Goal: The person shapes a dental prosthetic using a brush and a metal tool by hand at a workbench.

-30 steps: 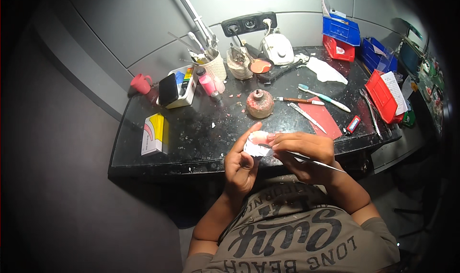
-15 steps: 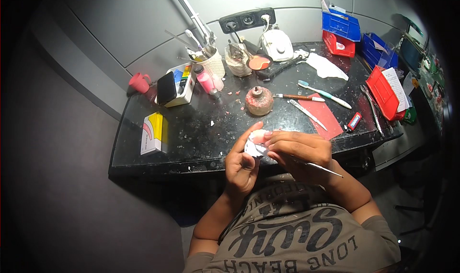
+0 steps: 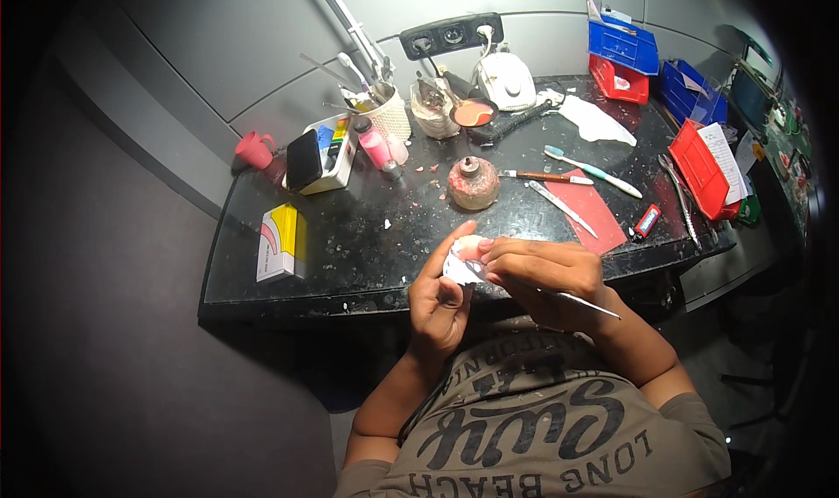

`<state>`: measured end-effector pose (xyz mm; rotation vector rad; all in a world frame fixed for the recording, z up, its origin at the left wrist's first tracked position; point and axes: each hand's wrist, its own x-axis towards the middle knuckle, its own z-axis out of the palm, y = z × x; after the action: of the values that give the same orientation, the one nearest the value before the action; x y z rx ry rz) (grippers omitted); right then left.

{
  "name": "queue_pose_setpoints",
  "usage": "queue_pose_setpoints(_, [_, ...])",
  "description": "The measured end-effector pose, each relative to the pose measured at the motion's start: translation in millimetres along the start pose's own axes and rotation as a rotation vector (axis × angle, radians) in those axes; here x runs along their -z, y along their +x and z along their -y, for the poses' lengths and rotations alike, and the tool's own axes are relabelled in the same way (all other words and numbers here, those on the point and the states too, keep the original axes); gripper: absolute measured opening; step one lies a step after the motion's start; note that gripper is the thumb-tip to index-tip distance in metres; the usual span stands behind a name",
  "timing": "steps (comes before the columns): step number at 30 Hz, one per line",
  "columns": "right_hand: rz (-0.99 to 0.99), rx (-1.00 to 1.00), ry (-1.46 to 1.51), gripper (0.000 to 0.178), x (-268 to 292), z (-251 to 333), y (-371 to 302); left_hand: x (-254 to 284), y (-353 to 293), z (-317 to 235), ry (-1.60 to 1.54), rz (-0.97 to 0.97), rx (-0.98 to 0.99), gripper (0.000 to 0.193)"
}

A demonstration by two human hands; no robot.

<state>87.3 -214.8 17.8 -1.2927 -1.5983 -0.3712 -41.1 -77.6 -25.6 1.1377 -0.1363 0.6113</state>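
White and pink, the small cast (image 3: 466, 258) sat pinched in the fingers of the left hand (image 3: 441, 297), held up just in front of the near edge of the black counter (image 3: 367, 245). The right hand (image 3: 542, 271) was closed around a thin metal tool (image 3: 577, 300), its working end hidden against the cast and its shaft trailing back over the wrist. Both hands were together, touching at the cast, over the person's lap rather than over the counter.

Since the piece was held in the air, a slip of the fingertips would likely have sent it to the floor or into the lap, where something so brittle-looking might chip. Too hard a press with the tool could have gouged the pink part or skidded into the left thumb. How firmly the cast was gripped could not be told.

Well apart on the counter stood a round brownish burner (image 3: 473, 183) and a red sheet (image 3: 590, 210).
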Motion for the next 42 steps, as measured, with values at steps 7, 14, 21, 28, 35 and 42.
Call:
queue_pose_setpoints(7, [0.016,-0.022,-0.011,0.020,0.9,0.3,-1.1,3.3,-1.1,1.0,0.005,-0.009,0.006,0.091])
queue_pose_setpoints(14, [0.044,-0.061,-0.015,0.022,2.8,5.3,0.7,-0.8,-2.0,-3.2,0.051,-0.059,0.029,0.087])
queue_pose_setpoints(21, [0.058,-0.101,0.010,0.021,3.3,3.2,-2.0,1.1,-1.2,-1.2,0.062,-0.046,0.026,0.086])
queue_pose_setpoints(28, [0.045,-0.145,0.071,0.017,3.4,2.5,-4.1,6.0,-0.5,4.4,0.086,-0.023,0.001,0.081])
queue_pose_setpoints(35, [-0.158,-0.348,0.482,0.008,8.4,-7.9,-10.5,3.5,7.3,0.8,0.185,-0.200,0.130,0.056])
queue_pose_setpoints(42, [0.078,-0.205,0.190,0.016,6.1,4.6,-7.9,7.5,5.1,2.1,0.347,-0.134,0.049,0.055])
